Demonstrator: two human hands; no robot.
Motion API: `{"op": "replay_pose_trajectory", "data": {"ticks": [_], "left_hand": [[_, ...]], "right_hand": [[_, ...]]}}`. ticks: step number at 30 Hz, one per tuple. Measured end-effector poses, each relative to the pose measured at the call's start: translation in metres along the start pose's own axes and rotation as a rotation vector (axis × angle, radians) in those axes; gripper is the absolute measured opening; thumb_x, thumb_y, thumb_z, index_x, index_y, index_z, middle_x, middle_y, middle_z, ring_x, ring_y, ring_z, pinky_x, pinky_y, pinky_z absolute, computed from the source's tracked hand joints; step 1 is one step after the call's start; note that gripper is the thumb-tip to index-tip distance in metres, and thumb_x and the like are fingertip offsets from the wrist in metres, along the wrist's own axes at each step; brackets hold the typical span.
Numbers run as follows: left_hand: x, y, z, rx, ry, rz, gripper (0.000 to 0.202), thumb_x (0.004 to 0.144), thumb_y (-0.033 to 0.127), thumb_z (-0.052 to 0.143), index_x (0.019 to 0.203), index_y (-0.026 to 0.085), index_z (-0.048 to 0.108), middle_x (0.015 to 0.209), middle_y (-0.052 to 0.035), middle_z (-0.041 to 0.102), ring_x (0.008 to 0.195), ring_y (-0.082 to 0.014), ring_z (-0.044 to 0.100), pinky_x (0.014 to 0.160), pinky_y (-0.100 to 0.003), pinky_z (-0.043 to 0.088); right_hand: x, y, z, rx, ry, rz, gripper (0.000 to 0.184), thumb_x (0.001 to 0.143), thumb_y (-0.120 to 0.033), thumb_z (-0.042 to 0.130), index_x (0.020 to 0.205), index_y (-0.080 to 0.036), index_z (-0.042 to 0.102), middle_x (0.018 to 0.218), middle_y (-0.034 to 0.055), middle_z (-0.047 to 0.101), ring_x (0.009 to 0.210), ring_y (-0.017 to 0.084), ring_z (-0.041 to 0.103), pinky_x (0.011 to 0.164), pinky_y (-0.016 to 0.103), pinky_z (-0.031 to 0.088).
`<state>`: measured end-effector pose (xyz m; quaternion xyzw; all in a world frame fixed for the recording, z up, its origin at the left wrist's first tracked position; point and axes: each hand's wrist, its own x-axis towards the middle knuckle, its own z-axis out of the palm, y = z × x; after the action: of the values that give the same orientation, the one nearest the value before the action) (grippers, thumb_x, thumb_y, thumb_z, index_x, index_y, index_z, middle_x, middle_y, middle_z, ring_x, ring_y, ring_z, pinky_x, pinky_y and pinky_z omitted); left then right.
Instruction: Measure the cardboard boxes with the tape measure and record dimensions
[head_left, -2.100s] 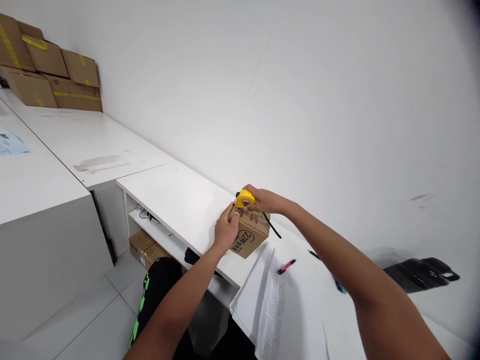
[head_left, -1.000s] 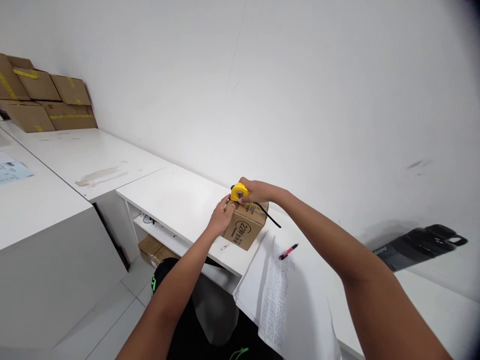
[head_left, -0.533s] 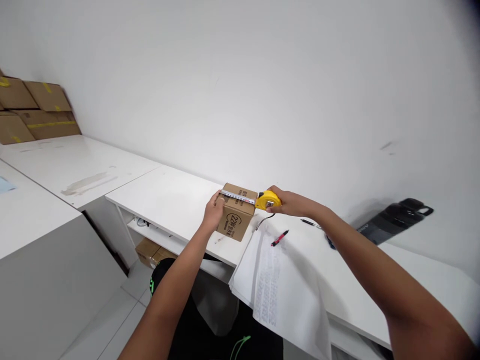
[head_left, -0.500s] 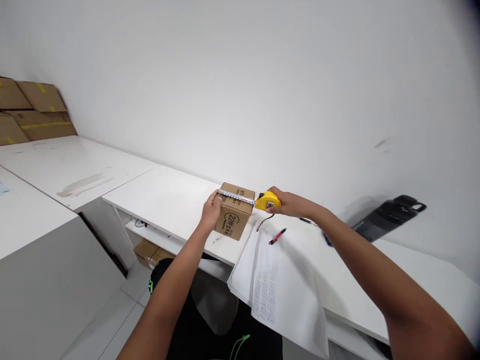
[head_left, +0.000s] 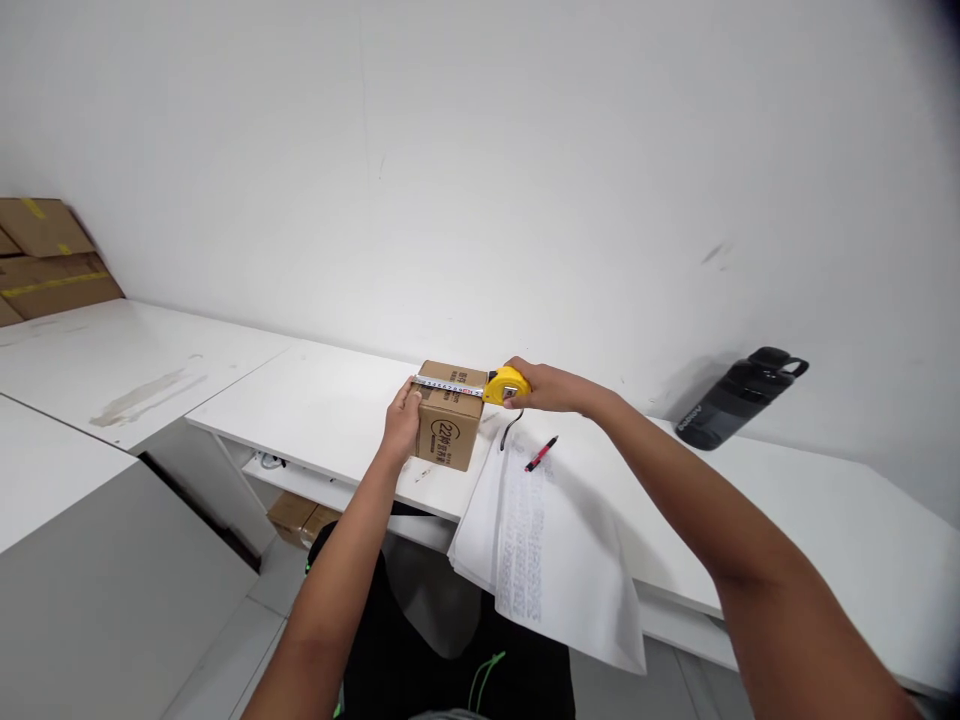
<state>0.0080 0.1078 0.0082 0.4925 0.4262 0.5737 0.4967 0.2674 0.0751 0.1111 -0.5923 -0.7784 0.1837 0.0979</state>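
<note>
A small brown cardboard box (head_left: 448,438) stands on the white desk (head_left: 330,405). My left hand (head_left: 403,420) is closed on the box's left top edge, pinning the end of the tape blade (head_left: 448,386). The blade runs across the box's top to the yellow tape measure (head_left: 505,384), which my right hand (head_left: 546,384) grips just past the box's right edge. A black wrist strap (head_left: 510,430) dangles from the case.
A large white printed sheet (head_left: 540,530) hangs over the desk's front edge, with a red pen (head_left: 541,454) on it. A dark water bottle (head_left: 739,400) lies by the wall at right. Cardboard boxes (head_left: 45,260) are stacked far left; more boxes (head_left: 300,517) sit under the desk.
My right hand has pulled the yellow case from the box's left top corner out past its right edge, drawing the blade across the top. My left hand stayed at the left edge.
</note>
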Motion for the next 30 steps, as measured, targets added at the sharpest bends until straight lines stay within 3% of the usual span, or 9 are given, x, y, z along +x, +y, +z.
{"op": "replay_pose_trajectory", "data": {"ticks": [3, 6, 10, 12, 15, 17, 20, 23, 30], "left_hand": [[-0.011, 0.002, -0.003, 0.030, -0.020, -0.054, 0.058, 0.090, 0.036, 0.051, 0.146, 0.024, 0.043, 0.145, -0.0074, 0.052, 0.124, -0.0235, 0.057, 0.096, -0.033, 0.050], [-0.037, 0.004, -0.004, 0.064, -0.030, -0.071, 0.069, 0.088, 0.034, 0.054, 0.153, 0.028, 0.029, 0.149, -0.0079, 0.048, 0.128, -0.0252, 0.053, 0.098, -0.037, 0.049], [-0.066, 0.008, 0.001, 0.267, 0.095, 0.019, 0.085, 0.079, 0.030, 0.065, 0.153, 0.030, 0.024, 0.162, -0.0079, 0.023, 0.146, -0.0303, 0.027, 0.112, -0.043, 0.035], [-0.060, 0.014, 0.002, 0.321, 0.146, 0.054, 0.086, 0.079, 0.033, 0.066, 0.153, 0.029, 0.022, 0.163, -0.0085, 0.018, 0.149, -0.0303, 0.018, 0.117, -0.045, 0.025], [-0.023, 0.023, 0.000, 0.283, 0.114, 0.057, 0.077, 0.083, 0.037, 0.060, 0.151, 0.025, 0.025, 0.160, -0.0112, 0.024, 0.149, -0.0284, 0.019, 0.117, -0.043, 0.025], [0.008, 0.024, -0.004, 0.198, 0.073, -0.007, 0.070, 0.084, 0.040, 0.058, 0.146, 0.021, 0.031, 0.157, -0.0152, 0.030, 0.144, -0.0276, 0.030, 0.112, -0.040, 0.033], [0.037, 0.017, -0.009, 0.125, -0.060, -0.071, 0.054, 0.079, 0.041, 0.063, 0.125, 0.017, 0.051, 0.132, -0.0157, 0.057, 0.115, -0.0253, 0.059, 0.092, -0.036, 0.048], [0.038, 0.005, -0.012, 0.138, -0.085, -0.061, 0.033, 0.077, 0.041, 0.063, 0.098, 0.016, 0.057, 0.097, -0.0074, 0.066, 0.087, -0.0203, 0.064, 0.076, -0.032, 0.050], [0.013, -0.007, -0.039, 0.286, 0.112, -0.011, 0.035, 0.068, 0.045, 0.074, 0.080, 0.020, 0.055, 0.079, 0.0008, 0.058, 0.076, -0.0173, 0.058, 0.070, -0.030, 0.047]], "right_hand": [[0.005, -0.008, -0.006, 0.020, 0.022, -0.054, 0.042, 0.078, -0.047, 0.063, 0.113, -0.029, 0.047, 0.104, 0.0039, 0.067, 0.085, 0.022, 0.062, 0.066, 0.031, 0.044], [0.015, -0.019, -0.005, 0.027, 0.060, -0.117, 0.043, 0.079, -0.049, 0.062, 0.113, -0.028, 0.047, 0.101, 0.0036, 0.067, 0.083, 0.022, 0.062, 0.066, 0.030, 0.044], [0.031, -0.042, 0.005, -0.030, 0.233, -0.134, 0.047, 0.080, -0.054, 0.059, 0.116, -0.027, 0.044, 0.101, 0.0037, 0.068, 0.084, 0.023, 0.063, 0.066, 0.031, 0.041], [0.036, -0.054, 0.010, -0.073, 0.326, -0.108, 0.049, 0.081, -0.057, 0.056, 0.117, -0.026, 0.043, 0.101, 0.0048, 0.069, 0.083, 0.025, 0.063, 0.064, 0.030, 0.039], [0.044, -0.071, 0.017, -0.138, 0.381, -0.042, 0.050, 0.083, -0.058, 0.052, 0.117, -0.022, 0.043, 0.101, 0.0084, 0.070, 0.083, 0.027, 0.064, 0.061, 0.031, 0.038], [0.049, -0.078, 0.022, -0.173, 0.387, 0.012, 0.050, 0.084, -0.058, 0.051, 0.115, -0.020, 0.043, 0.103, 0.0108, 0.070, 0.085, 0.028, 0.065, 0.061, 0.031, 0.038], [0.057, -0.083, 0.029, -0.192, 0.375, 0.089, 0.048, 0.085, -0.059, 0.049, 0.111, -0.019, 0.045, 0.105, 0.0136, 0.070, 0.088, 0.030, 0.065, 0.062, 0.032, 0.040], [0.064, -0.084, 0.036, -0.168, 0.363, 0.110, 0.049, 0.086, -0.062, 0.046, 0.109, -0.020, 0.045, 0.105, 0.0140, 0.069, 0.087, 0.029, 0.065, 0.062, 0.032, 0.040], [0.073, -0.099, 0.050, -0.188, 0.252, -0.094, 0.050, 0.087, -0.062, 0.046, 0.116, -0.021, 0.041, 0.099, 0.0104, 0.071, 0.082, 0.027, 0.066, 0.061, 0.031, 0.039]]}}
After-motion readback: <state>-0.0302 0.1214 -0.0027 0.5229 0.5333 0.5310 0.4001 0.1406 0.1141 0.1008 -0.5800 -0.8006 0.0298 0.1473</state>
